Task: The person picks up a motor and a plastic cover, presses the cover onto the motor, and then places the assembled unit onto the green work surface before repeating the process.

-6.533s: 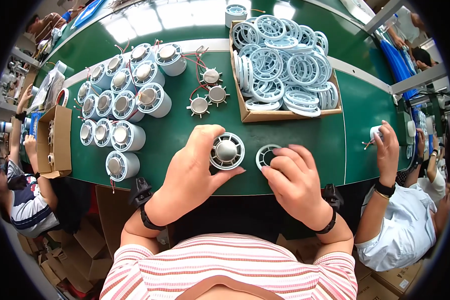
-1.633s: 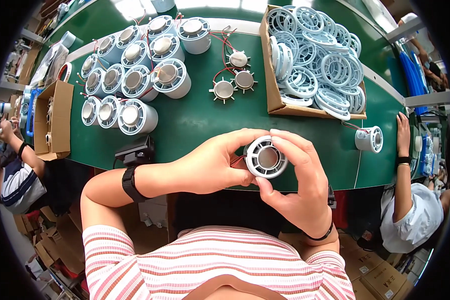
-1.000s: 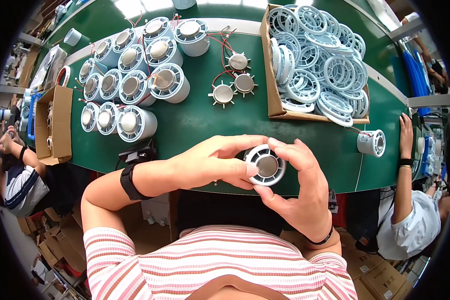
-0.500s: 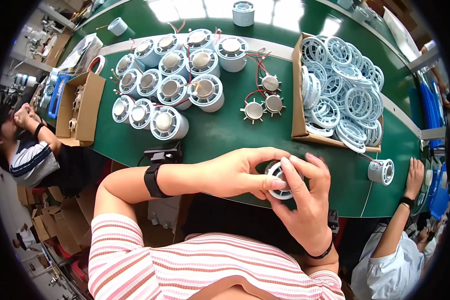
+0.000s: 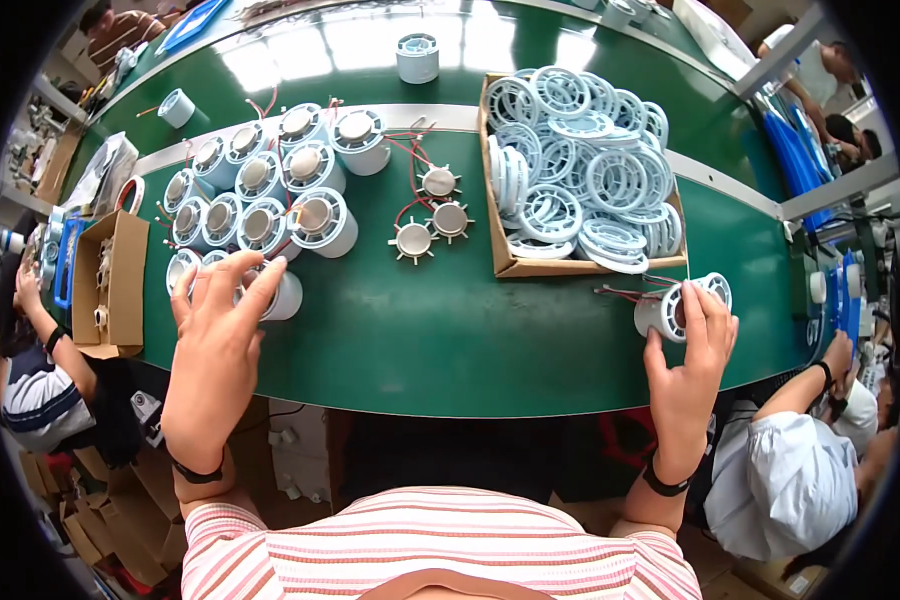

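My left hand (image 5: 215,355) reaches over the front of a group of light-blue cylindrical housings (image 5: 325,232), fingers apart. Its fingertips are at the nearest housing (image 5: 285,298); firm contact cannot be made out. At the right, my right hand (image 5: 692,375) has thumb and fingers closed around a light-blue cylindrical housing (image 5: 650,322), which lies tilted on the table with red wires at its side. Behind those fingers shows another light-blue ring-ended part (image 5: 718,287), partly hidden. Several round metal discs with prongs (image 5: 412,240) and red wires lie between the hands, farther back.
A cardboard box (image 5: 580,267) of light-blue rings stands at the centre right of the green table (image 5: 420,350). Single housings (image 5: 417,62) stand farther back. Another carton (image 5: 125,280) is at the left. People sit at both sides, one in a light shirt (image 5: 785,480).
My hands have parted. They held a ring-shaped part together near the front edge; now the left is over the housings and the right is on a housing. The view has shifted right.
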### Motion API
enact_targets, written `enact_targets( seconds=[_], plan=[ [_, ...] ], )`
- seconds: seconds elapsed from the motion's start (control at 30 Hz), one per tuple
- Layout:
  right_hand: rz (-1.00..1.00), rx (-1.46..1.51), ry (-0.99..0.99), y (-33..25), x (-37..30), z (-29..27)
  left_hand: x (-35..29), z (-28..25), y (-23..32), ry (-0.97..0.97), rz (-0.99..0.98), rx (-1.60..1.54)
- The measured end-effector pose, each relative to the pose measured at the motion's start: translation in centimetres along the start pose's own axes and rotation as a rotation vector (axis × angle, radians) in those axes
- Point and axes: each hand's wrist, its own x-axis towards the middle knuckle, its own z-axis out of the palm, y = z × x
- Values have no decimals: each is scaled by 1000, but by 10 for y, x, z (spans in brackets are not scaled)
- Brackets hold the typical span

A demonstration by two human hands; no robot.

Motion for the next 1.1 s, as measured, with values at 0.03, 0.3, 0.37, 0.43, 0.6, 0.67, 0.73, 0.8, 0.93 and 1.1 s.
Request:
enact_targets(
  seconds=[0.03, 0.3, 0.37, 0.43, 0.6, 0.67, 0.73, 0.8, 0.93, 1.1],
  plan=[
    [4, 60, 46, 9, 2, 3, 2, 0, -5, 0, 22, -2],
    [69, -138, 118, 58, 28, -3, 16, -15, -5, -123, 105, -257],
    [-26, -12, 120, 36, 44, -13, 22, -14, 8, -115, 176, -277],
    [-233, 253, 111, 0, 63, -20, 26, -11, 22, -107, 294, -318],
    [-353, 360, -141, -30, 97, -12, 43, 10, 56, -91, 504, -462],
    [-304, 390, -252, -25, 104, -12, 49, 19, 65, -78, 550, -506],
    [-285, 406, -309, -24, 109, -10, 55, 26, 73, -71, 539, -544],
    [-246, 579, -158, -27, 113, -6, 59, 34, 77, -71, 523, -562],
    [-312, 647, 362, -29, 112, -3, 66, 53, 84, 21, 508, -588],
    [-330, 685, 249, -56, 63, -30, 62, 63, 87, -99, 345, -883]
  ],
)
